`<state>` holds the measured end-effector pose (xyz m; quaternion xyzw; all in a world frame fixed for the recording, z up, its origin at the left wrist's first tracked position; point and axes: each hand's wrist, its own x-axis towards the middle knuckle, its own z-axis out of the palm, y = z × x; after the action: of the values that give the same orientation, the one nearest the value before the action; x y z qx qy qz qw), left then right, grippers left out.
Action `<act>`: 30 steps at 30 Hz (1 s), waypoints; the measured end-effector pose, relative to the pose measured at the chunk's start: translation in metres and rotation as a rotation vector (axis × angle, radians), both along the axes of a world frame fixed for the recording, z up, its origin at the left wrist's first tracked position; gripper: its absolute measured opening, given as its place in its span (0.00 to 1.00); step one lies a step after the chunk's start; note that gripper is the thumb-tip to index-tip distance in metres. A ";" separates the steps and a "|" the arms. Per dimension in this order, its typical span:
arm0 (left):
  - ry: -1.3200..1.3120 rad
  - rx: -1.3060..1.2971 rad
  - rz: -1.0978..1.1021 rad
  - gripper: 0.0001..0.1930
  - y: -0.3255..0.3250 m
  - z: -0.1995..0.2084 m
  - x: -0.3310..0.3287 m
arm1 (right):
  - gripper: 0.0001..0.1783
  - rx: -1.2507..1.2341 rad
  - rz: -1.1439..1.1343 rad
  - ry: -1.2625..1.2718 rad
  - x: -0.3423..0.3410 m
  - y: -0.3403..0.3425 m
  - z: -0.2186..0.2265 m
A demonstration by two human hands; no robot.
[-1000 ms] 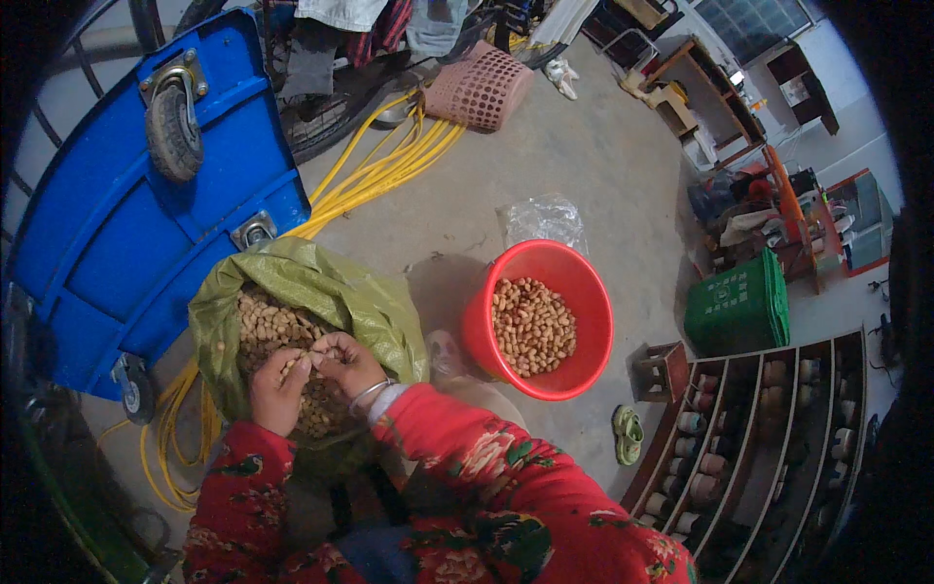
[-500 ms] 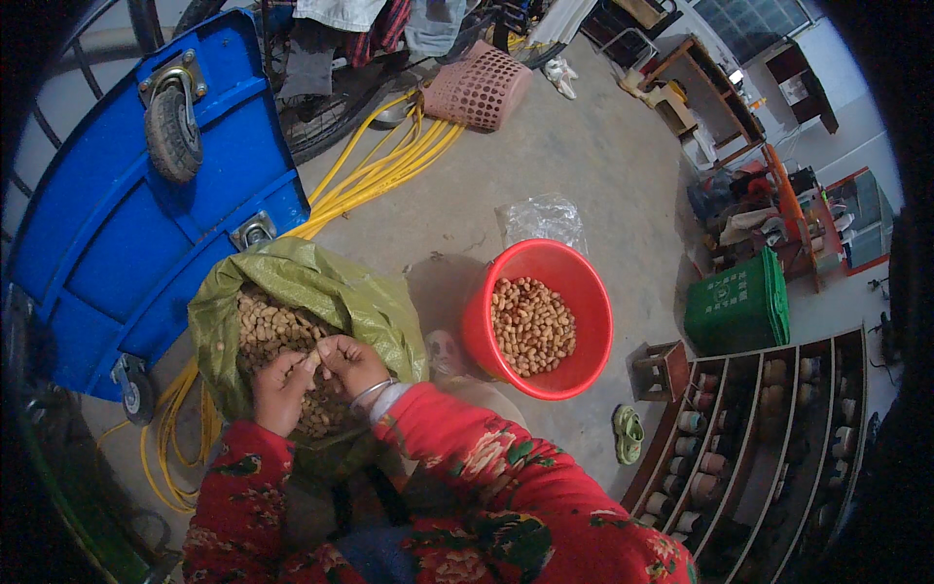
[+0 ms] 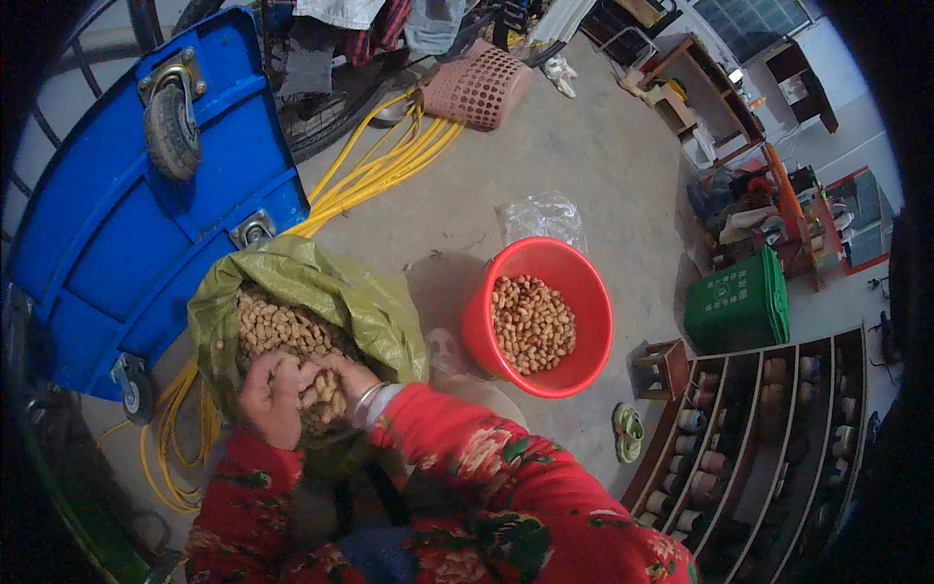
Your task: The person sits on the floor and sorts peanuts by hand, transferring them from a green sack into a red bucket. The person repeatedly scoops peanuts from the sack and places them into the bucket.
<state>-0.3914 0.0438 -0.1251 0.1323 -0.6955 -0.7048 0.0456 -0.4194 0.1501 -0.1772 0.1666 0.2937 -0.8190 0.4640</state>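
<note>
A green woven sack (image 3: 360, 292) stands open before me, filled with unshelled peanuts (image 3: 282, 326). Over its mouth my left hand (image 3: 272, 401) is closed, fingers curled and thumb side toward the right hand; whatever it pinches is too small to make out. Beside it, nearly touching, my right hand (image 3: 345, 378) is bent inward with curled fingers, and pale peanuts show at its palm side. A bracelet circles my right wrist. To the right of the sack, a red bucket (image 3: 477, 321) contains reddish-brown shelled peanut kernels (image 3: 533, 326).
A blue wheeled platform (image 3: 107, 243) leans at the left, with yellow hose (image 3: 360, 185) coiled beside it. Beyond lies a pink perforated basket (image 3: 477, 86). A clear plastic bag (image 3: 545, 219) touches the bucket's far side. On the right are green clogs (image 3: 628, 433), a shoe rack (image 3: 749, 457) and a green bin (image 3: 736, 307).
Both hands have dropped slightly lower over the sack. The fingertips that met around a pale peanut have parted a little, and the right hand has turned inward. The bucket looks nearly unchanged.
</note>
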 end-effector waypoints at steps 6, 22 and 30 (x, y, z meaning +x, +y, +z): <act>0.382 -0.384 -0.217 0.04 0.006 -0.001 -0.001 | 0.20 0.038 -0.052 -0.074 0.012 -0.017 -0.002; 0.299 -0.241 -0.029 0.06 -0.002 -0.001 -0.005 | 0.16 -0.041 -0.005 -0.084 0.006 -0.004 0.002; 0.210 -0.178 0.023 0.07 -0.012 -0.010 -0.007 | 0.14 0.003 -0.023 0.047 -0.001 0.005 0.008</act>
<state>-0.3980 0.0317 -0.1351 0.0615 -0.7450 -0.6498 0.1377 -0.4203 0.1553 -0.1696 0.1513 0.3036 -0.8276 0.4472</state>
